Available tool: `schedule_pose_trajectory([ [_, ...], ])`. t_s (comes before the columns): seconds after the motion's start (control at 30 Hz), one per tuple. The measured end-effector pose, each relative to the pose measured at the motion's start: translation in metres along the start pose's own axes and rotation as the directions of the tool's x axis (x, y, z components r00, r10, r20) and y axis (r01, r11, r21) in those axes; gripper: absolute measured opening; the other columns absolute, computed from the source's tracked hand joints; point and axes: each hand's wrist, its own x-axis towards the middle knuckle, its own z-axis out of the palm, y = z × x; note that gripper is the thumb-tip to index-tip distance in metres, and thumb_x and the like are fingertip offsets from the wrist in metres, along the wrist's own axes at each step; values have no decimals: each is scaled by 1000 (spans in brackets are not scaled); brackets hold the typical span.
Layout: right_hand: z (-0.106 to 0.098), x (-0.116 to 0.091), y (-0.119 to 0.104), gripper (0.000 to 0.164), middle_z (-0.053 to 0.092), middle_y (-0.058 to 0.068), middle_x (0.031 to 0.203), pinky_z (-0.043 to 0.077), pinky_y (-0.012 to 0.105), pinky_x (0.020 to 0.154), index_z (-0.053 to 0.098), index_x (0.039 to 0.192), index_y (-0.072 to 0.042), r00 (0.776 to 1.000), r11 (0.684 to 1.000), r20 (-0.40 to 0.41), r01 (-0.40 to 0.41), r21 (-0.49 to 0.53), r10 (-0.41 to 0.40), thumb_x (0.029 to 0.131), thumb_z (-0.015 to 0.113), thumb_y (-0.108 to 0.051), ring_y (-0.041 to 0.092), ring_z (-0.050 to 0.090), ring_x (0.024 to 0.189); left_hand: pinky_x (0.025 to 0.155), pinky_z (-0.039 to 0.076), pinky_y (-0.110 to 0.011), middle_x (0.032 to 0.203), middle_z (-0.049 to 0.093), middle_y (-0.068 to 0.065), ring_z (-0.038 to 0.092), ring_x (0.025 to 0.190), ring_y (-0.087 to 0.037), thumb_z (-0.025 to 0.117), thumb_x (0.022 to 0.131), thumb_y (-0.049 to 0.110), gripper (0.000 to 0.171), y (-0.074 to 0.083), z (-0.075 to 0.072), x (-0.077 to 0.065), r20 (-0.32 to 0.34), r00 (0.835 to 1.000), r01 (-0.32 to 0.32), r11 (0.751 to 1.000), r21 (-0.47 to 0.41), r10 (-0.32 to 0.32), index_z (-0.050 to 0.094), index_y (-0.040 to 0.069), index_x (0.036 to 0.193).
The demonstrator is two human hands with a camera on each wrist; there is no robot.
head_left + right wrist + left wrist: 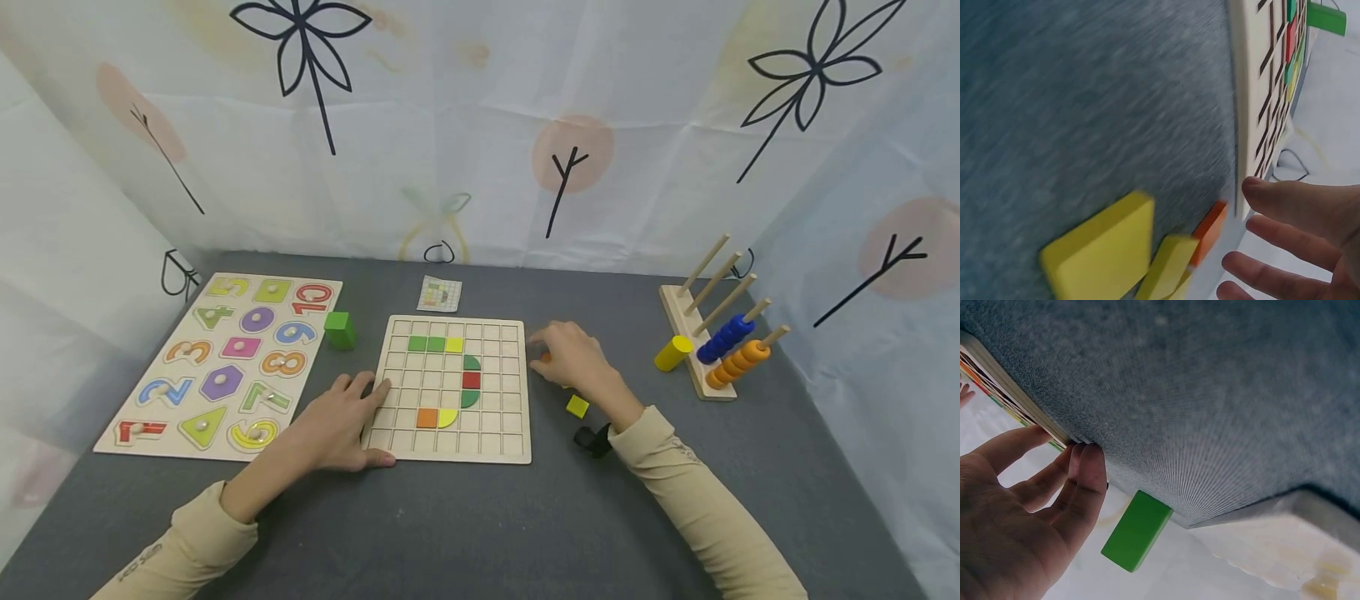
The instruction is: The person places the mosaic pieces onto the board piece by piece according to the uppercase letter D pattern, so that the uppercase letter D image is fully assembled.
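A wooden grid board (502, 433) lies in the middle of the table, holding green, yellow, red and orange tiles, some square, some rounded. My left hand (337, 425) rests at the board's left side, fingers spread along its edge and thumb at the near corner. Beside the right edge is my right hand (573, 354), its fingers pointing toward the board. In the right wrist view the thumb (1260, 194) meets the board's edge, and nothing shows between the fingers. Below them lie an orange tile (1210, 231) and yellow tiles (1110, 250).
A number and shape puzzle board (180, 392) lies at left, with a green block (340, 331) by its edge. A small pattern card (439, 294) is behind the grid. At right stand a peg rack (686, 325) with blue and orange beads and a yellow cylinder (673, 353).
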Motion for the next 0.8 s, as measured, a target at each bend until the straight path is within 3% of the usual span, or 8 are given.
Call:
schedule_pose_trajectory([
  [0.17, -1, -1, 10, 39, 68, 17, 125, 37, 30, 55, 72, 128, -7, 999, 999, 33, -34, 3, 34, 90, 78, -17, 34, 64, 106, 94, 54, -54, 141, 53, -26, 55, 119, -42, 81, 72, 65, 104, 1, -2, 0, 3, 1000, 5, 1000, 4, -5, 52, 0, 147],
  [0.43, 1, -2, 14, 25, 75, 16, 116, 56, 36, 65, 77, 115, -3, 998, 999, 36, -43, 32, 42, 91, 75, -11, 31, 70, 97, 95, 54, -55, 142, 53, -26, 55, 120, -43, 81, 73, 65, 103, 1, -3, -1, 10, 1000, 10, 1000, -2, -10, 52, 0, 147],
  [0.8, 3, -2, 15, 25, 74, 17, 117, 53, 34, 64, 76, 116, -3, 999, 998, 44, -15, 66, 12, 91, 73, -6, 28, 68, 90, 95, 54, -55, 142, 53, -26, 55, 121, -43, 81, 73, 64, 103, 1, -3, 0, 10, 1000, 8, 1000, -8, -8, 51, 0, 147],
])
